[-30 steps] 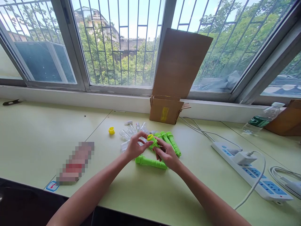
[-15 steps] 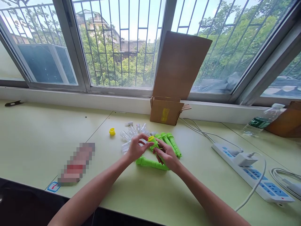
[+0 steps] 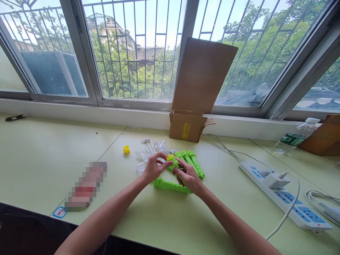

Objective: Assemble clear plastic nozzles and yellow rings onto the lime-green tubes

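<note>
My right hand (image 3: 189,174) is wrapped around a green plastic tube (image 3: 174,164), most of which its fingers hide. At the tube's upper end sits a yellow ring-shaped cap (image 3: 170,157). The thumb and forefinger of my left hand (image 3: 156,166) are closed on this capped end. Below both hands another green tube (image 3: 170,185) lies lengthwise on the table. Several more green tubes (image 3: 195,163) rest side by side just beyond my right hand. Clear plastic cups (image 3: 142,154) are scattered behind my left hand. A second yellow cap (image 3: 126,149) stands apart, farther left.
An open cardboard box (image 3: 187,125) with a tall raised flap stands against the window sill. To the right lie a white power strip (image 3: 284,196) with cables and a water bottle (image 3: 294,136). A blurred-out flat object (image 3: 86,186) is on the left.
Less of the yellow cap shows above the green tube's end than before. Both hands keep nearly the same place and grip. The view has shifted very slightly.
</note>
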`<state>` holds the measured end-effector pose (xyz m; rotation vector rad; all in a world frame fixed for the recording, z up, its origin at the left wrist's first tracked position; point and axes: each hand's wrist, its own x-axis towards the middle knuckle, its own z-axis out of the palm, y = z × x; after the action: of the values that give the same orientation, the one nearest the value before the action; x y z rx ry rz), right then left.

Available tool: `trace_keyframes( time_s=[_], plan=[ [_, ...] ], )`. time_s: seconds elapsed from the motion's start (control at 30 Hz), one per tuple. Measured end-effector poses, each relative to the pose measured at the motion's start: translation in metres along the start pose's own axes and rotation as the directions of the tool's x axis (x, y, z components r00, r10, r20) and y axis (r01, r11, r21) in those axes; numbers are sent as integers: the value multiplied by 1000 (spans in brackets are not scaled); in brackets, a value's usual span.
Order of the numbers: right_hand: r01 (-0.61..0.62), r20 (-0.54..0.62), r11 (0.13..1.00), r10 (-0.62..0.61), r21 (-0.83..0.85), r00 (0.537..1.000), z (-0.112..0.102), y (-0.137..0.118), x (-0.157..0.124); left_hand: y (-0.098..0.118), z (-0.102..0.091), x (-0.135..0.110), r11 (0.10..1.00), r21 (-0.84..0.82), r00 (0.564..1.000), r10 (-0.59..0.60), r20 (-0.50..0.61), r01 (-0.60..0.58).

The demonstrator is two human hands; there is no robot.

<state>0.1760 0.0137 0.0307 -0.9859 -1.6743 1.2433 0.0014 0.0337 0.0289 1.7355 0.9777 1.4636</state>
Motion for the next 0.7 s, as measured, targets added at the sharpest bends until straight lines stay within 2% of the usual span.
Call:
trace_keyframes(
  time_s=[0.37,0.7],
  plan=[
    [6,-1,1000,-6,-21,1000,2,2,1,1,4,-3,999,-26,999,30,11,-30],
    [47,-60,998,-49,-38,997,1,2,3,-4,9,-4,1000,15,999,19,-30,-19]
  ],
)
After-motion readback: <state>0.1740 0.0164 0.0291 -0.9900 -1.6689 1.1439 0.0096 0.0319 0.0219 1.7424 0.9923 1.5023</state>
